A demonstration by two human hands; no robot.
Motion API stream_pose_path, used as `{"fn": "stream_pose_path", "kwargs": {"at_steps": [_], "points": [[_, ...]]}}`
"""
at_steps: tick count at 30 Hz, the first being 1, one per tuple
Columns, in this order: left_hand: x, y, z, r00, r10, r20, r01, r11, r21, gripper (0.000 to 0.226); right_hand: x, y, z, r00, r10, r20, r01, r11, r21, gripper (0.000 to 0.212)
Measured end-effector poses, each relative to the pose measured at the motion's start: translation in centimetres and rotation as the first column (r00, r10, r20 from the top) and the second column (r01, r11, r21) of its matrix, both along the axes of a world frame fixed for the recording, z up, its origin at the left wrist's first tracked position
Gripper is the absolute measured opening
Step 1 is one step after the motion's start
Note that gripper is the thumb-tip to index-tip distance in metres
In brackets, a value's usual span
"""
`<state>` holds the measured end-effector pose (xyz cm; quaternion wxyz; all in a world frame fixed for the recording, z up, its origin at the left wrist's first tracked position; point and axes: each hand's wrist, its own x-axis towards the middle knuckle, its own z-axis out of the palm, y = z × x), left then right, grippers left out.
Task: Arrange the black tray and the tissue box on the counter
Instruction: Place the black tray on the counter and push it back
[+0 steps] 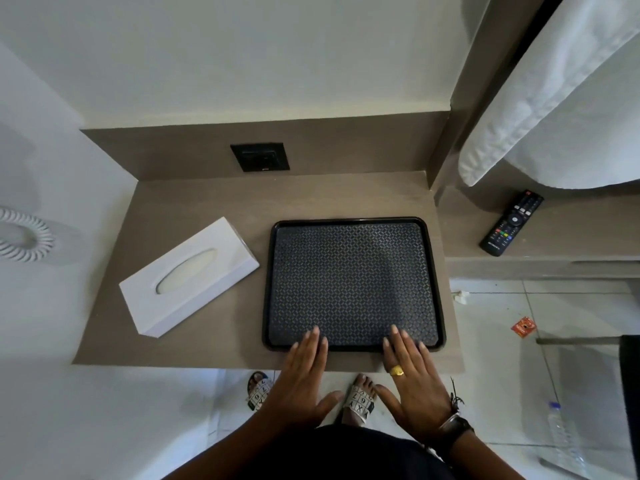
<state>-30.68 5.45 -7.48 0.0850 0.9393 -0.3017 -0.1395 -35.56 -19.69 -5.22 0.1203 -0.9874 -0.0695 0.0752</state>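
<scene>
Brown counter (207,351), patterned black tray (353,282), angled white tissue box (188,275), flat spread hands (356,379) on tray edge

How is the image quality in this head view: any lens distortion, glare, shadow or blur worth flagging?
Head view: wide-angle bending bows the counter edges and walls; soft, even light, with a faint sheen on the black tray toward its right side; a mild shadow beside the tissue box; both hands, left and right, look sharp; corners go soft.
</scene>
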Motion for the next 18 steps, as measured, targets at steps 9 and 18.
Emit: {"fn": "stream_pose_path", "kwargs": {"at_steps": [9, 18], "points": [[0.0, -0.2, -0.3, 0.998, 0.02, -0.059, -0.017, 0.999, 0.044, 0.094, 1.5, 0.4, 0.2, 0.994, 0.018, -0.106, -0.02, 0.999, -0.027, 0.085], [3.1, -0.7, 0.1, 0.999, 0.019, -0.047, -0.017, 0.999, 0.044, 0.092, 4.0, 0.8, 0.3, 0.991, -0.047, -0.123, 0.048, 0.999, 0.001, 0.086]]}}
